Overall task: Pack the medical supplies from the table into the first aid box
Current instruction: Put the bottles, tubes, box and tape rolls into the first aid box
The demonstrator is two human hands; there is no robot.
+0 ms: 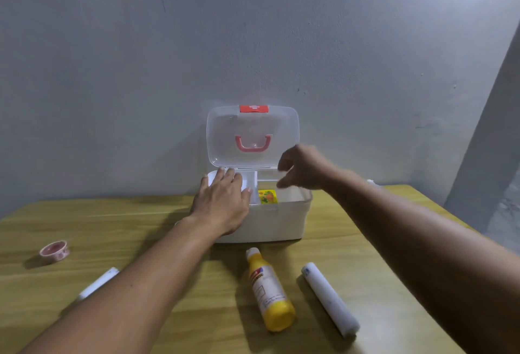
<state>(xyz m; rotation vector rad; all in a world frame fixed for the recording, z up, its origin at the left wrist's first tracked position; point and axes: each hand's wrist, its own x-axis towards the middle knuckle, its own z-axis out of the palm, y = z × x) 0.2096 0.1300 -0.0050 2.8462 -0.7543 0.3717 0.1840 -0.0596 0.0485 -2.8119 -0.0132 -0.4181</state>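
The white first aid box [284, 220] stands at the table's far middle with its clear lid [252, 128] raised against the wall. A yellow packet [267, 196] lies inside it. My left hand [222, 203] rests flat on the box's left rim and inner tray, fingers spread. Over the right side of the box hovers my right hand [299, 169], fingers loosely curled and holding nothing. In front of the box lie a yellow bottle [268, 290] and a white roll [330, 298]. A second white roll [97, 283] shows beside my left forearm, and a pink tape roll [54, 251] sits far left.
The wooden table [98, 221] butts against a grey wall. Its right edge runs diagonally under my right arm. A small white object [372, 182] peeks out behind my right forearm.
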